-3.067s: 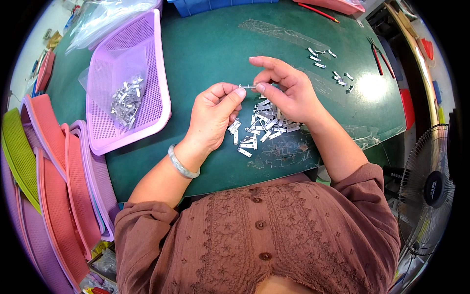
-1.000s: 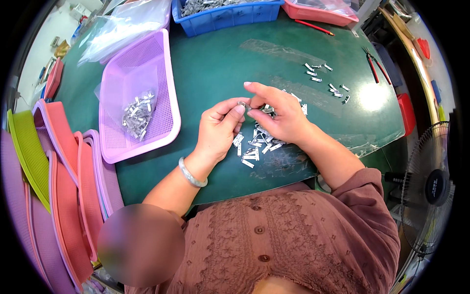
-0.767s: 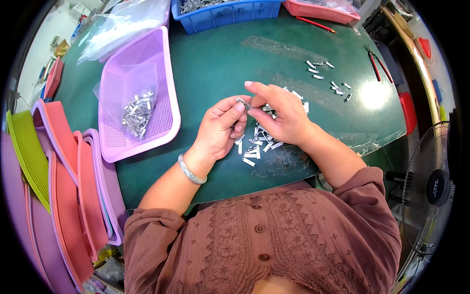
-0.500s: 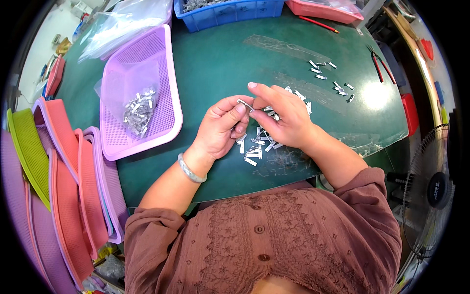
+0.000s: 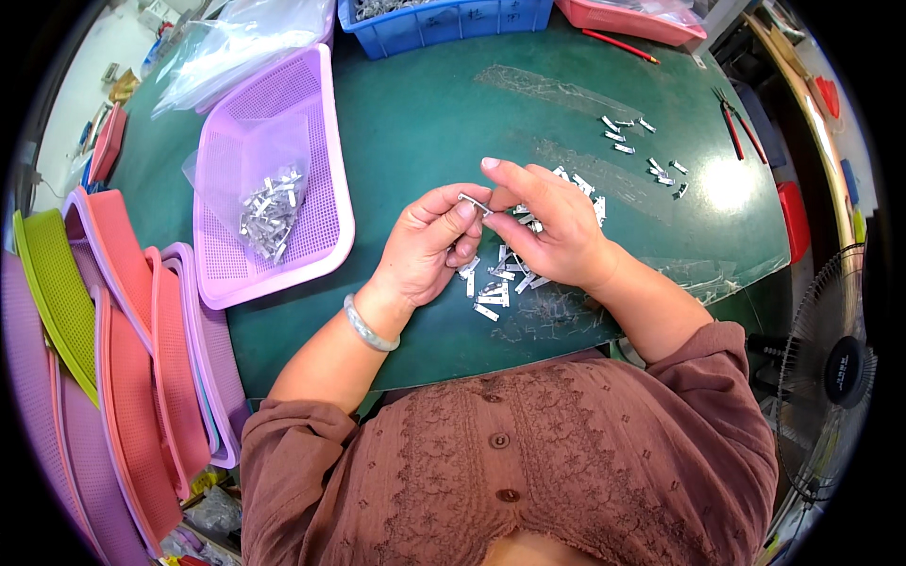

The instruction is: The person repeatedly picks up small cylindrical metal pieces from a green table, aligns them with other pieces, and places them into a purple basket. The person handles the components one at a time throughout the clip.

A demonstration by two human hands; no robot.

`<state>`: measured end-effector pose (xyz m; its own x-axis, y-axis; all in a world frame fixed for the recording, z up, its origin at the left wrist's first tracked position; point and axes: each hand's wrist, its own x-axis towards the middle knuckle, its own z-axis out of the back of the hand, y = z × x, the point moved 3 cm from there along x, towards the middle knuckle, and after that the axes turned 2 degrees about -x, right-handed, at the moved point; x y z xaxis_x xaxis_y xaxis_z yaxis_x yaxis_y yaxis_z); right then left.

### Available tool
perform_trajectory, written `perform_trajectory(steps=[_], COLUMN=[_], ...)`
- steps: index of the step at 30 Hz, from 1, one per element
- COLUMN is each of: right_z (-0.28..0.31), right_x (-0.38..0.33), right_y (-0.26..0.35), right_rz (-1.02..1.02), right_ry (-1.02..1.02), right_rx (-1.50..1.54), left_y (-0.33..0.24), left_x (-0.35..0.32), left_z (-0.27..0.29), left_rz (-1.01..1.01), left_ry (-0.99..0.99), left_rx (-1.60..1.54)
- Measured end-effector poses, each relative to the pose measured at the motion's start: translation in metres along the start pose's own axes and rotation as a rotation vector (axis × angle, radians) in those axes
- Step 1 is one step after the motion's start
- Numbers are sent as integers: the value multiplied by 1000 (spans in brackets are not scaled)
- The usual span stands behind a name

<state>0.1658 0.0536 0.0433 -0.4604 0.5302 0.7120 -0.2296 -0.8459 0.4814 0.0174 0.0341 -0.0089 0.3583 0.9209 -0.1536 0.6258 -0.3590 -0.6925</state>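
A small silvery metal bracket [image 5: 475, 204] is held up between my two hands, above the table. My left hand [image 5: 432, 236], with a pale bangle on its wrist, pinches one end between thumb and fingers. The thumb and a bent finger of my right hand [image 5: 552, 226] close on the other end, while its index finger stands raised. Beneath and behind my right hand lies a loose pile of similar metal brackets [image 5: 493, 294], partly hidden by it. Several more brackets [image 5: 618, 138] are scattered farther off to the right.
A purple basket [image 5: 330, 179] at left holds a clear bag of metal parts [image 5: 270, 219]. Behind stand a blue crate [image 5: 444, 36] and a pink tray [image 5: 628, 21]. Red-handled pliers [image 5: 731, 127] and a red pencil [image 5: 618, 45] lie right. Stacked baskets [image 5: 127, 377] and a fan [image 5: 830, 377] flank me.
The bracket has turned slightly between my fingers and now looks slimmer. Both hands keep nearly the same place and grip; the whole view has shifted a little.
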Motion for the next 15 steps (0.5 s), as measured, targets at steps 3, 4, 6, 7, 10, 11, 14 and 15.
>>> perform_trajectory(steps=[3, 4, 6, 7, 10, 11, 14, 15], right_z=[0, 0, 0, -1, 1, 2, 2, 2], right_x=[0, -1, -1, -1, -1, -1, -2, -3], right_y=[-1, -1, -3, -4, -6, -6, -7, -8], right_rz=[-18, -27, -41, -45, -57, -61, -72, -79], right_ry=[6, 13, 21, 22, 40, 48, 64, 62], right_rx=[2, 4, 10, 13, 8, 4, 5, 16], left_y=[-1, -2, -4, -5, -12, -13, -14, -13], left_x=[-1, -1, -1, -2, -3, -2, -2, -2], left_z=[-2, -3, -4, -4, -5, -5, -1, -1], left_rz=[-4, -9, -22, -29, -58, -69, -114, -113], left_ry=[4, 10, 3, -11, -31, -34, -115, -128], left_rx=[9, 15, 45, 68, 119, 133, 220, 234])
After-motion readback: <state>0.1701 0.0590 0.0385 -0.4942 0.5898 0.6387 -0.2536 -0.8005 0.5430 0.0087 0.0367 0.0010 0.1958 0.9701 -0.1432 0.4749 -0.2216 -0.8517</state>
